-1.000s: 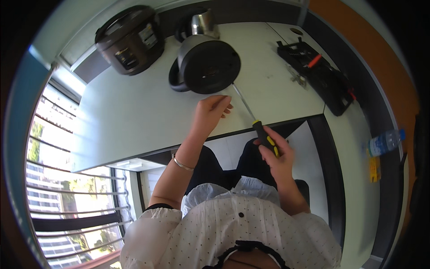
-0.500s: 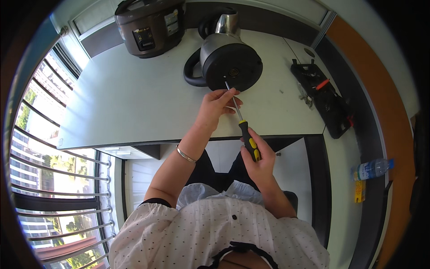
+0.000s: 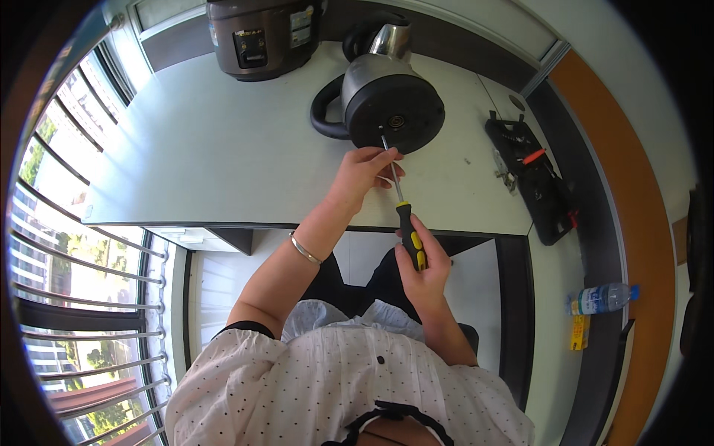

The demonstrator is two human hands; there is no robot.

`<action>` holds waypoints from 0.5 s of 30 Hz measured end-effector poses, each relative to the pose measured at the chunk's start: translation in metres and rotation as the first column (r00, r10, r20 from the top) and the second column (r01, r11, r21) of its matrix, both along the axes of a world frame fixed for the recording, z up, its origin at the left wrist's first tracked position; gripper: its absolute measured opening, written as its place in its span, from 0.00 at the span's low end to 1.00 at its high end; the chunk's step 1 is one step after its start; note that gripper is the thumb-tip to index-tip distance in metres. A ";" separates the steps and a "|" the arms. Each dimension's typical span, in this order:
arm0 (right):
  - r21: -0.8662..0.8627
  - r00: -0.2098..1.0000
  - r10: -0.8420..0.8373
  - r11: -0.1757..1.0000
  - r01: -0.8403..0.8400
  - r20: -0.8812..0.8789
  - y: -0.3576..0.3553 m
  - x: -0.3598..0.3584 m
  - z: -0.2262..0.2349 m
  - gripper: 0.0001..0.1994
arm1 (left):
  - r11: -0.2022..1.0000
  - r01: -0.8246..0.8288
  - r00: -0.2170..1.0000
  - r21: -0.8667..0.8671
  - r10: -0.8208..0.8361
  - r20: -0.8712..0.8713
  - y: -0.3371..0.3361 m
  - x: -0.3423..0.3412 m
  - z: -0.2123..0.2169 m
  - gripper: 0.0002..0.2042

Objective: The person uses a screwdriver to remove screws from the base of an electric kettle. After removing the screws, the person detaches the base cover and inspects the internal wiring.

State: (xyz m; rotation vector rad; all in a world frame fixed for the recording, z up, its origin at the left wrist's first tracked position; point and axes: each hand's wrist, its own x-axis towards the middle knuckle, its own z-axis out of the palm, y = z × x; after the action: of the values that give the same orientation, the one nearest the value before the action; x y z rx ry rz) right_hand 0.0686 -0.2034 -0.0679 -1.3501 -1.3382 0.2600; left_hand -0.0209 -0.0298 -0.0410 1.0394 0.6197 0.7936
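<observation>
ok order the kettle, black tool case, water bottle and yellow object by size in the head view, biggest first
1. Kettle
2. Black tool case
3. Water bottle
4. Yellow object

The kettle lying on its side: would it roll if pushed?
The kettle would probably rock more than roll: its round body could turn, but the jutting black handle should stop it. Its metal side looks rigid, so it likely won't flex.

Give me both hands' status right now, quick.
Left hand: closed, fingertips pinching the screwdriver shaft toward its tip.
Right hand: closed, holding the same tool by its black-and-yellow handle.
</observation>
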 end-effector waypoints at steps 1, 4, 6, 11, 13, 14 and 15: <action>-0.001 1.000 -0.001 1.000 0.001 -0.001 0.000 0.000 0.000 0.24 | 1.000 0.001 1.000 0.007 -0.001 0.005 0.000 0.000 -0.001 0.15; 0.000 1.000 -0.004 1.000 0.004 -0.002 0.000 0.000 0.000 0.24 | 1.000 -0.005 1.000 0.029 0.005 0.004 0.001 0.001 -0.003 0.15; 0.003 1.000 -0.008 1.000 0.008 0.001 0.001 0.000 -0.001 0.24 | 1.000 -0.011 1.000 0.019 0.011 0.002 0.000 0.000 -0.001 0.16; 0.031 0.991 -0.042 0.999 0.038 0.124 0.002 -0.003 0.003 0.23 | 1.000 -0.020 1.000 0.023 0.020 0.001 0.001 0.001 -0.003 0.16; 0.052 0.984 -0.053 0.998 0.045 0.168 0.003 -0.003 0.004 0.23 | 1.000 -0.016 1.000 0.025 0.016 0.008 0.001 0.002 -0.002 0.16; 0.064 0.981 -0.056 0.997 0.045 0.184 0.003 -0.003 0.003 0.23 | 0.999 -0.023 1.000 0.022 0.023 0.007 0.001 0.002 -0.003 0.15; 0.076 0.978 -0.060 0.996 0.045 0.198 0.003 -0.003 0.003 0.23 | 0.999 -0.029 1.000 0.020 0.029 0.005 0.001 0.002 -0.004 0.15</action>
State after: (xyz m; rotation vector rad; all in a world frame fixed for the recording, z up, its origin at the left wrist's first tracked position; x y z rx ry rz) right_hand 0.0653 -0.2005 -0.0649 -1.3774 -1.4622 0.0398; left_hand -0.0191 -0.0288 -0.0446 1.0483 0.6256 0.8289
